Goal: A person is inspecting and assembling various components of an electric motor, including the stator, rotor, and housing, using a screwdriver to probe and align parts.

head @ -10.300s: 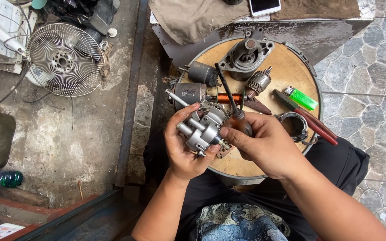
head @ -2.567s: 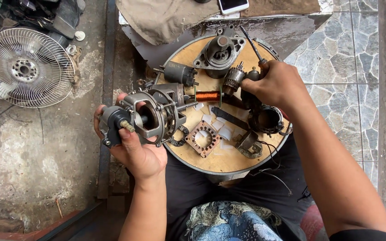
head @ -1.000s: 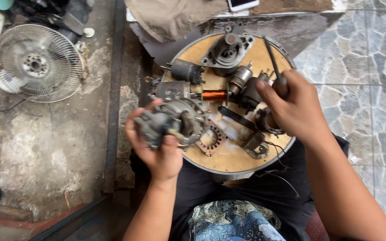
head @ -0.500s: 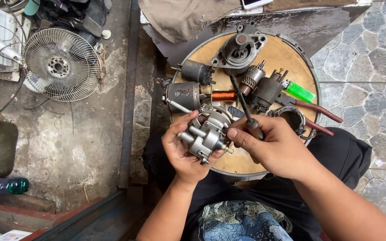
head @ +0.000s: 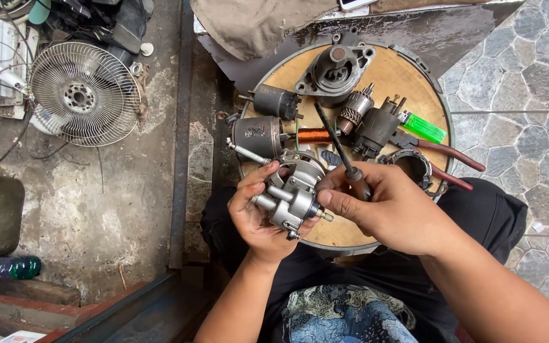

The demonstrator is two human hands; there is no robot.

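A green lighter (head: 424,127) lies beside red-handled pliers (head: 447,159).

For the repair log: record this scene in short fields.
left hand: left hand cradles a grey metal motor assembly
right hand: right hand grips a screwdriver, thumb on the assembly
work surface: round wooden board
on board: motor housing, armature, copper coil, green lighter, red-handled pliers
floor left: fan guard

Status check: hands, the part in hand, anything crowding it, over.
Left hand cradles metal assembly. Right hand on it too, grip closed on screwdriver. Motor parts and pliers crowd round board behind.
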